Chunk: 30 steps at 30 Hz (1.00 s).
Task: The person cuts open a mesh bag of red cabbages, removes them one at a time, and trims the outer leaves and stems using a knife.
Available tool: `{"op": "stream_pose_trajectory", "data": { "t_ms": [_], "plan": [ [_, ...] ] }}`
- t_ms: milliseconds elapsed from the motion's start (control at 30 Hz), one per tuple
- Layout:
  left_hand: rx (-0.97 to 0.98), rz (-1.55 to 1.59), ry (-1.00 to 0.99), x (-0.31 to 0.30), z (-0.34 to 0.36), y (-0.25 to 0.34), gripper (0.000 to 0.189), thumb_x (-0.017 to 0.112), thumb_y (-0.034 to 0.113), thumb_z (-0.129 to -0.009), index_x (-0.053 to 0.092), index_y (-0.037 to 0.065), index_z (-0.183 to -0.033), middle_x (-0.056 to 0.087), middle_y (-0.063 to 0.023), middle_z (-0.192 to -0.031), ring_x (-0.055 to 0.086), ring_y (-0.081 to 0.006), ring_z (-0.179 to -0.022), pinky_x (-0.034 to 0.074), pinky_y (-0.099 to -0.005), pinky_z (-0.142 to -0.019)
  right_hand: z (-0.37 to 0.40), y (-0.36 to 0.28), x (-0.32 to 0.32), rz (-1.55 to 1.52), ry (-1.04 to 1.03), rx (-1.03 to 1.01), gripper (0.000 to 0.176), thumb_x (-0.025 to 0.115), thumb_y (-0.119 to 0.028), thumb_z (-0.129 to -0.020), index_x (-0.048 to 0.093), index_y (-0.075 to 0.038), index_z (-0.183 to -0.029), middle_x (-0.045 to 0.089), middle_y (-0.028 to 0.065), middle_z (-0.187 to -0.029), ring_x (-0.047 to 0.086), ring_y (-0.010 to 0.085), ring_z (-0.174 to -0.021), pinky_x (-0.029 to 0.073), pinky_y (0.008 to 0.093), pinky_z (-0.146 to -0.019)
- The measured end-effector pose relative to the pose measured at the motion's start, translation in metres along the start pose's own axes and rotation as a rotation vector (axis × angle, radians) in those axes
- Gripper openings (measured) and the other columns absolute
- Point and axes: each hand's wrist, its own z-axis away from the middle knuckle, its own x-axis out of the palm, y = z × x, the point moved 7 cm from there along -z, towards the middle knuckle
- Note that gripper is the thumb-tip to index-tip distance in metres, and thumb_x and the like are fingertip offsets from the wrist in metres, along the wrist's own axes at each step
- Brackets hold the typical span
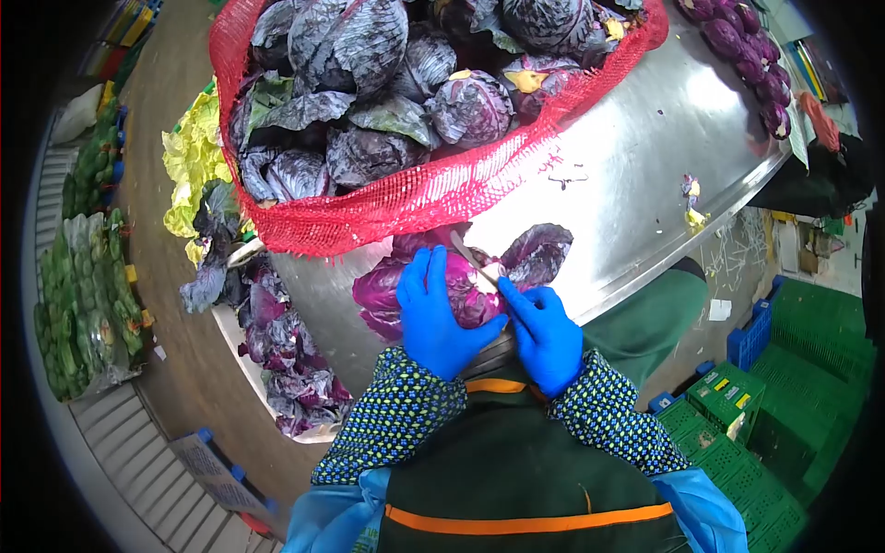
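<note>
A red cabbage (461,293) with loosened outer leaves lies on the metal table just in front of me. My left hand (433,323), in a blue glove, holds it from the left, fingers laid over its top. My right hand (546,336), also gloved in blue, is closed round a knife (472,256); its blade lies against the pale stem end of the cabbage. A dark loose leaf (537,255) spreads to the right of the head. Beyond my hands, a red mesh sack (396,212) stands open, full of dark red cabbages (348,41).
Trimmed leaves (277,359) fill a white container at the table's left. More purple heads (747,51) line the far right. Green crates (728,405) stand at lower right, and bagged green vegetables (88,304) at far left. The metal table's edge (682,249) runs close on my right.
</note>
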Motion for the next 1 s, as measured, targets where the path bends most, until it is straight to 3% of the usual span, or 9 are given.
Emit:
{"op": "stream_pose_trajectory", "data": {
  "t_ms": [467, 567, 633, 667, 767, 833, 867, 967, 1000],
  "plan": [
    [-0.193, 0.097, 0.047, 0.002, 0.000, -0.005, 0.105, 0.082, 0.034, -0.056, 0.024, -0.003, -0.136, 0.029, -0.0267, -0.134, 0.029, -0.0403, -0.125, 0.027, -0.0478, -0.103, -0.035, 0.014, -0.012, 0.090, 0.062, 0.024, 0.037, 0.055, -0.012, -0.088, 0.055, -0.017, -0.124, 0.053, 0.0092, -0.086, 0.058, 0.0232, -0.073, 0.049, 0.0320, -0.063],
    [0.014, -0.011, 0.018, 0.003, 0.024, 0.018, 0.107, 0.083, 0.035, -0.055, 0.024, -0.002, -0.138, 0.023, -0.0272, -0.138, 0.026, -0.0408, -0.128, 0.025, -0.0495, -0.104, -0.057, 0.065, -0.030, -0.044, 0.114, 0.452, 0.052, 0.062, -0.019, -0.085, 0.044, -0.010, -0.133, 0.052, 0.0100, -0.088, 0.058, 0.0217, -0.077, 0.048, 0.0319, -0.067],
    [0.016, -0.014, 0.006, 0.001, 0.022, 0.010, 0.108, 0.083, 0.034, -0.055, 0.024, -0.002, -0.138, 0.022, -0.0272, -0.139, 0.025, -0.0409, -0.128, 0.025, -0.0493, -0.104, -0.044, 0.036, -0.025, -0.305, -0.116, 0.362, 0.075, 0.066, -0.035, -0.082, 0.030, 0.005, -0.136, 0.051, 0.0217, -0.117, 0.057, 0.0267, -0.098, 0.048, 0.0369, -0.076],
    [0.007, -0.004, 0.017, 0.000, 0.018, 0.006, 0.108, 0.083, 0.033, -0.055, 0.024, -0.002, -0.138, 0.021, -0.0272, -0.139, 0.024, -0.0411, -0.128, 0.025, -0.0491, -0.104, -0.030, 0.044, 0.004, -0.289, 0.060, 0.040, 0.086, 0.070, -0.038, -0.078, 0.025, 0.002, -0.138, 0.040, 0.0262, -0.130, 0.051, 0.0263, -0.110, 0.045, 0.0367, -0.084],
    [0.009, 0.105, -0.035, -0.002, 0.014, -0.004, 0.107, 0.083, 0.030, -0.055, 0.024, -0.001, -0.139, 0.027, -0.0244, -0.137, 0.028, -0.0381, -0.128, 0.025, -0.0471, -0.105, -0.038, 0.041, 0.016, -0.311, 0.145, 0.127, 0.074, 0.071, -0.035, -0.078, 0.038, 0.006, -0.130, 0.052, 0.0250, -0.119, 0.057, 0.0234, -0.099, 0.047, 0.0343, -0.079],
    [0.045, 0.348, -0.037, -0.006, 0.007, -0.024, 0.106, 0.084, 0.028, -0.054, 0.026, 0.003, -0.139, 0.033, -0.0233, -0.134, 0.033, -0.0353, -0.125, 0.029, -0.0439, -0.104, -0.054, 0.040, 0.032, -0.532, -0.156, 0.304, 0.057, 0.070, -0.032, -0.078, 0.053, 0.008, -0.115, 0.063, 0.0198, -0.094, 0.061, 0.0201, -0.081, 0.049, 0.0318, -0.071],
    [-0.021, 0.486, -0.106, -0.009, 0.009, -0.034, 0.108, 0.084, 0.023, -0.054, 0.023, 0.002, -0.140, 0.035, -0.0204, -0.133, 0.035, -0.0320, -0.124, 0.030, -0.0428, -0.104, -0.054, 0.047, 0.027, -0.617, 0.021, 0.298, 0.037, 0.067, -0.027, -0.080, 0.061, 0.007, -0.094, 0.064, 0.0119, -0.071, 0.061, 0.0178, -0.064, 0.049, 0.0291, -0.061],
    [-0.090, 0.908, -0.130, -0.038, 0.021, -0.015, 0.109, 0.080, 0.012, -0.055, 0.014, 0.000, -0.141, 0.033, -0.0173, -0.135, 0.037, -0.0282, -0.125, 0.031, -0.0402, -0.105, -0.054, 0.083, 0.003, -0.798, 0.125, 0.592, 0.017, 0.061, -0.017, -0.083, 0.058, 0.000, -0.084, 0.060, 0.0070, -0.067, 0.057, 0.0124, -0.057, 0.046, 0.0252, -0.051],
    [0.053, 0.711, -0.087, -0.053, 0.024, -0.008, 0.108, 0.080, 0.012, -0.056, 0.014, -0.001, -0.141, 0.030, -0.0169, -0.137, 0.037, -0.0277, -0.125, 0.029, -0.0407, -0.106, -0.051, 0.096, -0.008, -0.873, 0.186, 0.640, 0.011, 0.060, -0.013, -0.083, 0.056, -0.003, -0.082, 0.059, 0.0045, -0.065, 0.056, 0.0101, -0.054, 0.044, 0.0225, -0.046]
  ]
}}
